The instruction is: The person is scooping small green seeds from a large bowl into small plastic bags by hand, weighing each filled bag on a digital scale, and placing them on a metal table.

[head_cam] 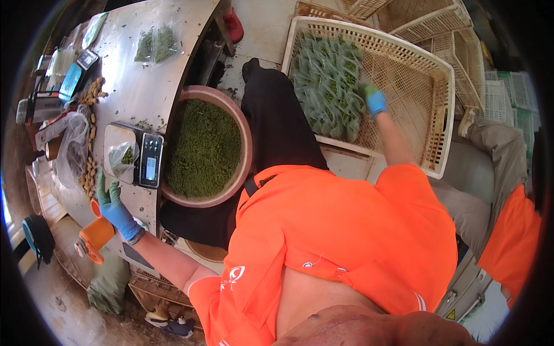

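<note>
My left hand point(116, 212), in a blue glove with green-stained fingers, is spread at the table edge beside a digital scale point(151, 161). On the scale's pan lies a small clear plastic bag point(123, 159) partly filled with green, berry-like produce. My right hand point(373, 100), gloved alike, is at the edge of the rows of filled bags point(326, 86) in a cream plastic crate point(372, 32); its fingertips are unclear, so its grip cannot be told. Between my legs stands a round pink-rimmed tub point(246, 138) full of small green produce point(203, 151).
On the metal table point(125, 86) lie more bags point(158, 43), peanuts in their shells point(88, 175), a metal flask point(41, 109) and an orange bottle point(96, 235). Stacked crates point(465, 65) stand beyond the cream crate. A seated co-worker's leg point(497, 138) is at the right.
</note>
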